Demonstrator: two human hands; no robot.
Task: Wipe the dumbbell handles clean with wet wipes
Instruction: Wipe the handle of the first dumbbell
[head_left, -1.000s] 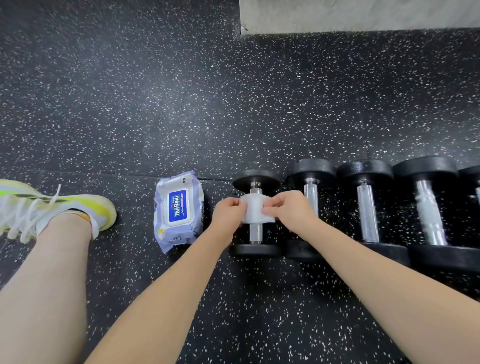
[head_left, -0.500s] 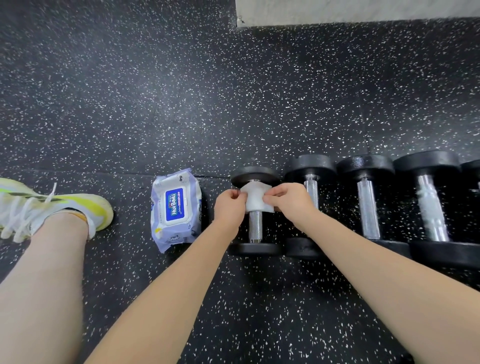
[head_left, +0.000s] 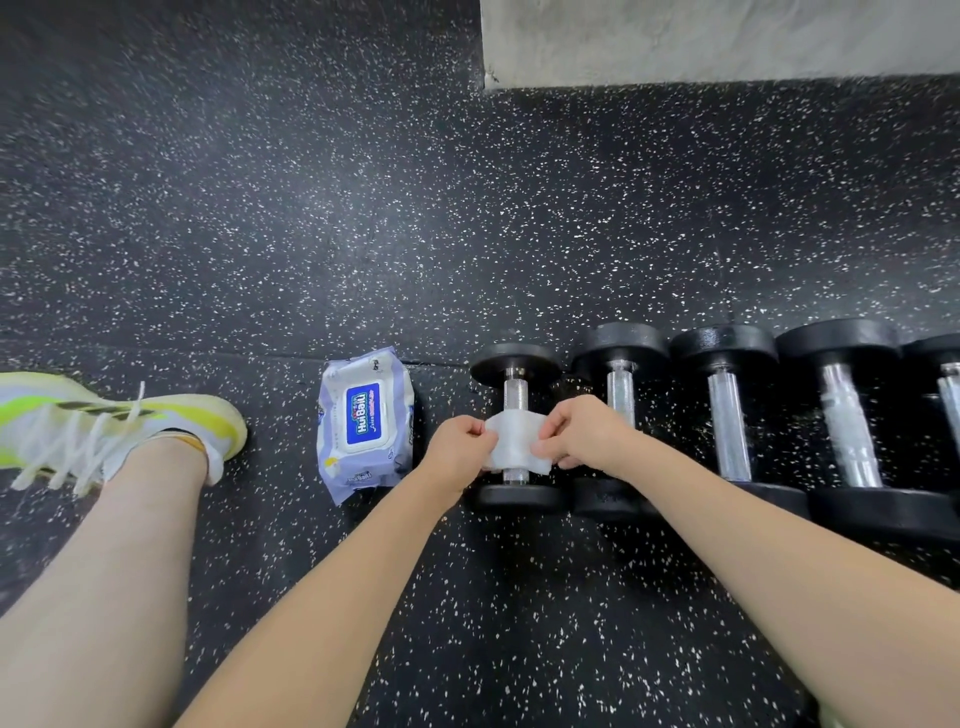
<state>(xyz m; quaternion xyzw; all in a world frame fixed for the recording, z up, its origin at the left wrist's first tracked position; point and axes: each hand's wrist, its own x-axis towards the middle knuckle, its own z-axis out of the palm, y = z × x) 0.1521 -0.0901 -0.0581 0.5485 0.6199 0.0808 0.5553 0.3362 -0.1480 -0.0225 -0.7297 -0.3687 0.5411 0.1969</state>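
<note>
So my left hand (head_left: 460, 449) and right hand (head_left: 582, 434) pinch the wipe (head_left: 511, 446), which just slid down the first dumbbell handle (head_left: 515, 397); top half's done.

Location: gym floor area. Indicators: black rubber flooring (head_left: 519, 234) with white speckles, a row of black dumbbells (head_left: 727, 415) with metal handles set side by side, and a sports shoe (head_left: 104, 431).

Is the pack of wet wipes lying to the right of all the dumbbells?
No, the wipes pack lies on the floor left of the leftmost dumbbell, the one being wiped.
</note>
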